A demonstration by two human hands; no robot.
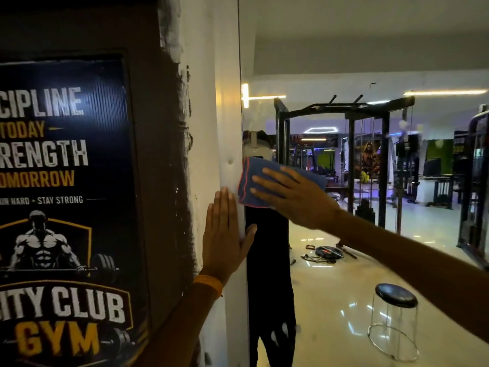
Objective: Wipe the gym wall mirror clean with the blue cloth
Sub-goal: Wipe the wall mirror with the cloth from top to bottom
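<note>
Head view: right grip (299,200), fingers straight, presses blue cloth (252,166) against mirror (330,287).

On my feed both forearms are bare up to the frame's edge. The left hand (225,234) has an orange woven wristband (209,285) just below it; the right hand (293,200) is bare. Reflected, I see black clothing (267,260) with white streaks low down, and a white strapped head mount (254,145).

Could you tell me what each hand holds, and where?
The right hand presses the blue cloth flat on the mirror by its middle; the left hand rests flat on the white pillar.
</note>
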